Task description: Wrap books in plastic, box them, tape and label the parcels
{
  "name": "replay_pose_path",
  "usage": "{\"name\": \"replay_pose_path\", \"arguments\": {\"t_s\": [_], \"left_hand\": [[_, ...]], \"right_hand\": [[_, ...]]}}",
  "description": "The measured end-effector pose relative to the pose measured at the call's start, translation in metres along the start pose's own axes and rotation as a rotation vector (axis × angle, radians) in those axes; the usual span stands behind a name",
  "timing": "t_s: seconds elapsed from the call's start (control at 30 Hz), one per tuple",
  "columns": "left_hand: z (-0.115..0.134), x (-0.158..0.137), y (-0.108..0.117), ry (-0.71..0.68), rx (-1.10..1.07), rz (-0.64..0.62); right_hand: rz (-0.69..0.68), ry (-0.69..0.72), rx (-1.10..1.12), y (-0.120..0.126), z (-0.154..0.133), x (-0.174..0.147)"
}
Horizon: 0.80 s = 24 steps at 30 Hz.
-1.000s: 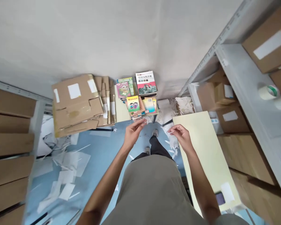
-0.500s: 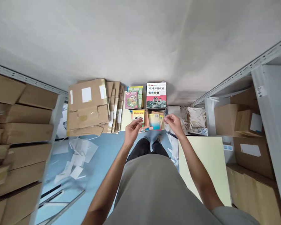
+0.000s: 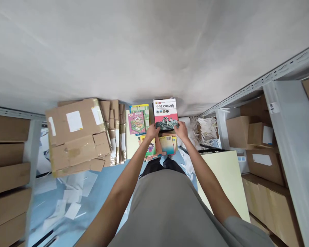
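A book with a white and red cover faces up against the wall, on top of a pile whose lower part is mostly hidden. My left hand is closed on its lower left corner, while my right hand grips the lower right one. Whether the book is lifted off the pile, I cannot tell. Left of it lies a pink book over green and yellow ones. Nearer my body are a yellow-green book, partly behind my left forearm, and a blue-and-yellow book.
Flattened cardboard boxes lean to the left of the books. Paper scraps litter the blue floor. Shredded paper fills a spot at the right, behind a pale yellow board. Shelves of cartons flank both sides.
Both hands have moved forward from above the nearer books and taken hold of the white and red book's lower corners. The camera view has shifted and tilted slightly.
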<state>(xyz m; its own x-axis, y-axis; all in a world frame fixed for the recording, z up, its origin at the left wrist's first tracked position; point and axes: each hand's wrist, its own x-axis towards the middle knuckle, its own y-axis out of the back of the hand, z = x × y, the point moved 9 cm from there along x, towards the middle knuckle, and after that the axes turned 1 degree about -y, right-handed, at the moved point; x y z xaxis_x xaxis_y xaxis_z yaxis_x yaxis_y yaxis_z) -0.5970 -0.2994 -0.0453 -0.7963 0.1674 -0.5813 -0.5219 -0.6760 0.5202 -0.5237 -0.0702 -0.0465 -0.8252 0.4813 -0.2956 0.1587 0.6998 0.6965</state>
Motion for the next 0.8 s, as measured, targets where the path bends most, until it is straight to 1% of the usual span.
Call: {"name": "replay_pose_path", "arguments": {"t_s": [0.1, 0.23, 0.33, 0.4, 0.5, 0.6, 0.7, 0.8], "left_hand": [[0.001, 0.004, -0.002, -0.019, 0.007, -0.015], [0.002, 0.004, 0.003, -0.043, -0.008, 0.011], [0.006, 0.008, 0.008, -0.047, -0.155, 0.028], [0.010, 0.009, 0.008, -0.060, -0.253, 0.005], [0.017, 0.006, 0.012, -0.097, -0.318, -0.027], [0.028, -0.010, 0.019, -0.196, -0.499, -0.095], [0.046, -0.041, 0.028, -0.350, -0.728, -0.246], [0.060, -0.075, 0.032, -0.426, -0.791, -0.396]], "right_hand": [[0.001, -0.045, -0.065, -0.009, 0.005, 0.002], [0.020, -0.028, -0.042, -0.010, 0.009, 0.005], [0.042, -0.020, -0.019, -0.006, 0.009, 0.006], [0.043, -0.028, -0.029, -0.003, 0.008, 0.005], [0.048, -0.040, 0.012, 0.006, 0.006, 0.002], [0.076, -0.086, 0.181, 0.019, 0.006, -0.005], [0.040, -0.110, 0.393, 0.031, 0.003, -0.022], [-0.011, -0.098, 0.621, 0.051, -0.006, -0.053]]}}
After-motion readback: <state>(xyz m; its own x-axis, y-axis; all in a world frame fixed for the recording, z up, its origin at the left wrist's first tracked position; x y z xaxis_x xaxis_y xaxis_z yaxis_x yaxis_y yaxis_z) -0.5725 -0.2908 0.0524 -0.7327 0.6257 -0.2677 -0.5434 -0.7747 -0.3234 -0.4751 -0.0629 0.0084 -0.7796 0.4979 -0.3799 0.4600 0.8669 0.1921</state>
